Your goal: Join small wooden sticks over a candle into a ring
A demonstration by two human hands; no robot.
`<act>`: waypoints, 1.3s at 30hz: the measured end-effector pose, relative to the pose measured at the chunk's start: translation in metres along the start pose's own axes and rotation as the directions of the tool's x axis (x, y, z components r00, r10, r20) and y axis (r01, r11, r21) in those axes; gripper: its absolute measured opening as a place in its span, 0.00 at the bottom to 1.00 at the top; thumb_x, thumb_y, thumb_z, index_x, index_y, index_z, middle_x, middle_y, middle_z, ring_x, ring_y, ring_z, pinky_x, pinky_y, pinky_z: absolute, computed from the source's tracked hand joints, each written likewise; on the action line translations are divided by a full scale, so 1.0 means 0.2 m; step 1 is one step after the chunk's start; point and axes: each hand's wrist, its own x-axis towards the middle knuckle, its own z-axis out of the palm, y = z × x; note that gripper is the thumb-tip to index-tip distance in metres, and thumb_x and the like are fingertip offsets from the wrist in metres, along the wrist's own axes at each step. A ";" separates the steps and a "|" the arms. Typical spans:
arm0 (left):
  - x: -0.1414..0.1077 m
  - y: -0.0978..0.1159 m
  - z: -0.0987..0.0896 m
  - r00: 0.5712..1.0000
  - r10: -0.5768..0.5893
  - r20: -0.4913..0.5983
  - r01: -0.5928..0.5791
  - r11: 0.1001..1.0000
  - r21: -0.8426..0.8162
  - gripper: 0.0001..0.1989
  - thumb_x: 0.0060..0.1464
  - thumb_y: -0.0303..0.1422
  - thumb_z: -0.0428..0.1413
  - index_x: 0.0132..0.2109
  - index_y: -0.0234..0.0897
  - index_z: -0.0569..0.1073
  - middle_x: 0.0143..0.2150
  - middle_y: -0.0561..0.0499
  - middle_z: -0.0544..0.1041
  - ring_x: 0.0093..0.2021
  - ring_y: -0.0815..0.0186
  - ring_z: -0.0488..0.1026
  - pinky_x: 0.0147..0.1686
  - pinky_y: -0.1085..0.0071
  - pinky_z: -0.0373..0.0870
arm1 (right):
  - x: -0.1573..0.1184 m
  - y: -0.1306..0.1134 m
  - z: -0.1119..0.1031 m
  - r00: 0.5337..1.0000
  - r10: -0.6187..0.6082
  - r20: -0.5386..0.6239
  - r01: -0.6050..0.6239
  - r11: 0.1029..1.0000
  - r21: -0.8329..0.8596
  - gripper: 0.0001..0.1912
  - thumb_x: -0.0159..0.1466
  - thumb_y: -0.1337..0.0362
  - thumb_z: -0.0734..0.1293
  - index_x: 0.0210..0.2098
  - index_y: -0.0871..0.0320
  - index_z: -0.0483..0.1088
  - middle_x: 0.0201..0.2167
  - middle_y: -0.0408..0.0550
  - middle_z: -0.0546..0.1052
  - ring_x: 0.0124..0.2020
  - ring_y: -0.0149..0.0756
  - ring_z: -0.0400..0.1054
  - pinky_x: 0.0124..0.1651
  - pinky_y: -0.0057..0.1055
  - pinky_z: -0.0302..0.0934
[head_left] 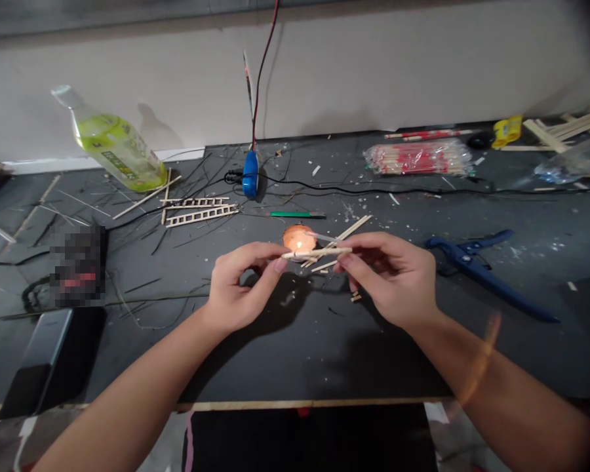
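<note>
A slender pale wooden stick (319, 252) runs crosswise, its ends pinched by left hand (238, 282) and right hand (398, 278); the right grip also holds a thin translucent rod (325, 237) toward the round lit candle (299, 236).

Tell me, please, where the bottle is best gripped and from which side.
Probably round the labelled middle of the bottle, from the front, above the thin stick by its base: it is broad there and narrows towards the cap.

Bare forearms (142, 393); mauve-striped black clothing (354, 442)
</note>
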 end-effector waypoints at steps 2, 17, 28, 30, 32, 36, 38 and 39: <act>-0.01 0.01 0.00 1.000 0.016 0.012 -0.016 1.000 -0.022 0.12 0.61 0.23 0.61 0.51 0.36 0.81 0.37 0.47 0.83 0.28 0.71 0.74 0.30 0.74 0.74 | -0.01 0.00 -0.01 0.999 -0.036 0.027 0.034 0.998 0.045 0.09 0.66 0.67 0.73 0.46 0.51 0.80 0.34 0.44 0.82 0.28 0.30 0.74 0.26 0.26 0.69; -0.03 0.01 0.02 0.990 -0.139 0.013 0.136 0.936 -0.325 0.14 0.68 0.30 0.57 0.58 0.38 0.77 0.47 0.43 0.84 0.29 0.69 0.77 0.30 0.70 0.76 | 0.02 -0.03 0.00 0.993 0.112 0.030 -0.116 0.963 0.244 0.10 0.66 0.64 0.74 0.46 0.50 0.75 0.32 0.42 0.78 0.21 0.28 0.71 0.22 0.28 0.68; 0.03 -0.04 0.03 0.848 -0.475 0.236 0.530 0.743 -0.409 0.18 0.66 0.42 0.60 0.54 0.34 0.79 0.32 0.46 0.83 0.25 0.71 0.74 0.25 0.75 0.71 | 0.01 0.00 -0.02 0.975 0.102 0.197 -0.119 0.990 0.074 0.22 0.66 0.65 0.75 0.56 0.48 0.68 0.34 0.40 0.78 0.30 0.30 0.71 0.34 0.29 0.69; 0.02 -0.04 0.03 0.850 -0.477 0.224 0.527 0.759 -0.382 0.16 0.65 0.41 0.62 0.52 0.35 0.80 0.34 0.46 0.84 0.27 0.71 0.75 0.25 0.76 0.70 | 0.01 0.00 -0.02 0.973 0.084 0.216 -0.095 0.994 0.045 0.23 0.65 0.65 0.75 0.57 0.48 0.68 0.34 0.41 0.78 0.33 0.31 0.72 0.37 0.29 0.69; 0.01 -0.04 0.03 0.860 -0.466 0.207 0.510 0.776 -0.370 0.14 0.63 0.40 0.64 0.50 0.35 0.80 0.35 0.46 0.84 0.30 0.70 0.77 0.26 0.77 0.70 | 0.01 0.00 -0.03 0.974 0.074 0.213 -0.081 0.996 0.025 0.23 0.65 0.65 0.76 0.56 0.49 0.69 0.35 0.41 0.78 0.34 0.31 0.72 0.38 0.30 0.69; 0.01 -0.04 0.03 0.868 -0.462 0.183 0.496 0.780 -0.383 0.11 0.62 0.38 0.65 0.46 0.35 0.81 0.34 0.47 0.84 0.31 0.70 0.78 0.27 0.77 0.71 | 0.02 0.01 -0.02 0.974 0.113 0.195 -0.124 0.991 0.043 0.20 0.64 0.64 0.76 0.54 0.50 0.71 0.34 0.42 0.79 0.31 0.30 0.72 0.36 0.29 0.69; 0.02 -0.04 0.03 0.870 -0.460 0.177 0.491 0.776 -0.395 0.10 0.62 0.38 0.65 0.45 0.35 0.80 0.33 0.47 0.84 0.30 0.70 0.78 0.29 0.76 0.72 | 0.03 0.01 -0.02 0.967 0.153 0.205 -0.171 0.983 0.069 0.19 0.64 0.62 0.76 0.53 0.51 0.72 0.34 0.41 0.79 0.29 0.29 0.72 0.33 0.27 0.69; 0.02 -0.04 0.03 0.872 -0.458 0.173 0.487 0.775 -0.403 0.10 0.62 0.37 0.65 0.45 0.35 0.80 0.33 0.47 0.84 0.29 0.70 0.78 0.29 0.75 0.73 | 0.04 0.02 -0.01 0.963 0.171 0.210 -0.191 0.979 0.078 0.18 0.64 0.62 0.76 0.52 0.51 0.73 0.34 0.42 0.80 0.28 0.28 0.72 0.31 0.26 0.68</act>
